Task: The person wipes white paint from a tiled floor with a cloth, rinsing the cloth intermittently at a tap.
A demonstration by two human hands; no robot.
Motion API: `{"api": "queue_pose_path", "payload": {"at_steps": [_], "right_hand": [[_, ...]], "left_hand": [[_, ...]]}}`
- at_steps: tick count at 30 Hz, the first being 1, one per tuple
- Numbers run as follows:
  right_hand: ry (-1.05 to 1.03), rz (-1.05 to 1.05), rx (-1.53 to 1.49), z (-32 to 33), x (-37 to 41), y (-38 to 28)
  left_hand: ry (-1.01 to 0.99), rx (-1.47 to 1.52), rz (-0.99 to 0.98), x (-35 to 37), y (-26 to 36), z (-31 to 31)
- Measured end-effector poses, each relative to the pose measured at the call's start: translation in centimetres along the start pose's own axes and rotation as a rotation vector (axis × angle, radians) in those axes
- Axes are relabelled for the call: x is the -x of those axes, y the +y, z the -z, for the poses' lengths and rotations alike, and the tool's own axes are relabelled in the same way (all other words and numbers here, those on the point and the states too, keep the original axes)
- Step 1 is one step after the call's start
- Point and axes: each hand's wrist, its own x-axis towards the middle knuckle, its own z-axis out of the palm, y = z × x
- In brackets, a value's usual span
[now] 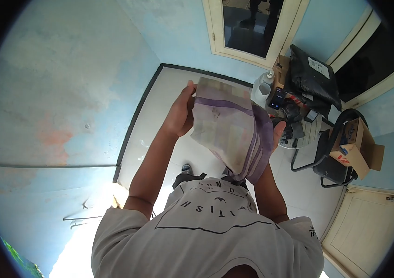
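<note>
A pale, faintly checked cloth [224, 120] with purple stripes is held up in front of my chest, folded over in layers. My left hand [183, 111] is closed on its left edge, with the thumb and fingers partly hidden behind the fabric. On the other side, my right hand [278, 134] grips the purple-striped edge, and most of its fingers are behind the folds. The lower right of the cloth hangs in loose folds near my shirt [220, 204].
To the right, a small table [315, 132] carries a white plastic bottle [262, 88], a black plastic parcel [315, 78] and other items. A black chair [326, 155] holds an open cardboard box [352, 143]. A blue wall [72, 92] is on the left.
</note>
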Motion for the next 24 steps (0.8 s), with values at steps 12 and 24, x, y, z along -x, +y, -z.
{"api": "queue_pose_path", "payload": {"at_steps": [12,24], "right_hand": [[0.174,0.163,0.752,-2.3,-1.5,9.9],[0.540,-0.024,0.904,6.3,-6.1,24.7]], "left_hand": [[-0.484,-0.458,0.283,12.6,-10.6,16.1],[-0.296,-0.043,0.200,24.0,-11.6,30.6]]}}
